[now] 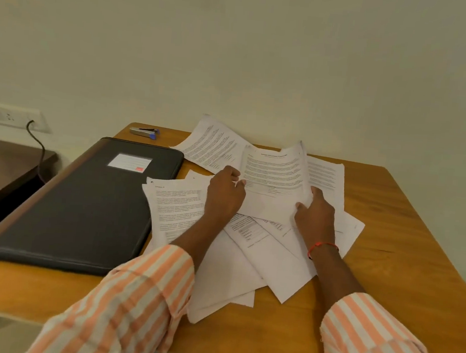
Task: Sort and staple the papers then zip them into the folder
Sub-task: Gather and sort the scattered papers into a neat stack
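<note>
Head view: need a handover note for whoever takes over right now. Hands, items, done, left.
Left hand and right hand: both grip one printed sheet by its near edge, tilted up off the pile.
Loose papers lie scattered on the table. The black folder lies closed to their left. The stapler sits at the far edge, untouched.
Done: sorting under way; no stapled set visible.
Left: finish sorting, staple, load folder, zip.
</note>
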